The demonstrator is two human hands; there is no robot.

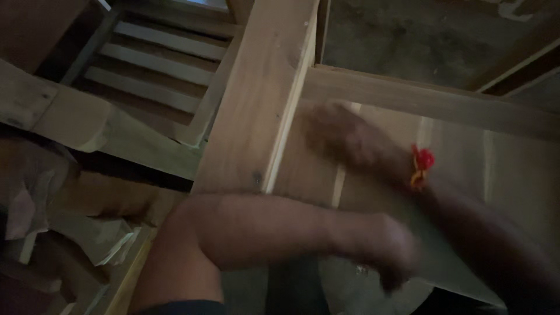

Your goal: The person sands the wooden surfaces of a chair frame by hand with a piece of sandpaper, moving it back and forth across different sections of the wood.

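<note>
Two hands: right hand (pixel 344 137) (blurred) on one wooden panel (pixel 466 157) | left hand (pixel 385 248) low | fingers' state unclear

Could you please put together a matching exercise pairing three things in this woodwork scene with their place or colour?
Things:
1. wrist thread
2. right hand
3. left hand

Descriptions:
A. flat on the wooden panel, below the cross rail
B. red and yellow
C. at the panel's lower edge, blurred

Pairs: 1-B, 2-A, 3-C
</note>
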